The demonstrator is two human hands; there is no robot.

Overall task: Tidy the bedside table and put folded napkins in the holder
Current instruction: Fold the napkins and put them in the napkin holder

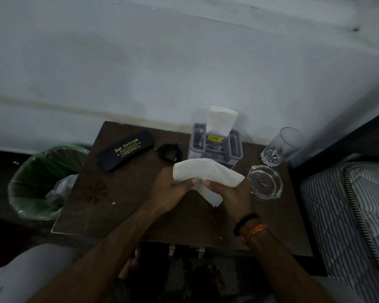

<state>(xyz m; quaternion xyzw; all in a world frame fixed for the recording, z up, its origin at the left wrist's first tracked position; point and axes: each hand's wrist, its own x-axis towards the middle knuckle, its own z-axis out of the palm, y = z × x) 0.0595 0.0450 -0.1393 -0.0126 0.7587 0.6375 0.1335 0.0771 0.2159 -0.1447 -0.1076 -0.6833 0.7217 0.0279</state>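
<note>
Both hands hold one white napkin (206,174) above the middle of the dark desk (118,204). The left hand (171,189) has its grip closed on the napkin's left edge; the right hand (232,193) pinches its right side. Behind, touching nothing held, the grey holder (214,147) carries one upright folded napkin (220,121). A spectacle case (126,150) and coiled cable (170,152) lie left of it; an ashtray (265,181) and tumbler (281,149) stand right.
</note>
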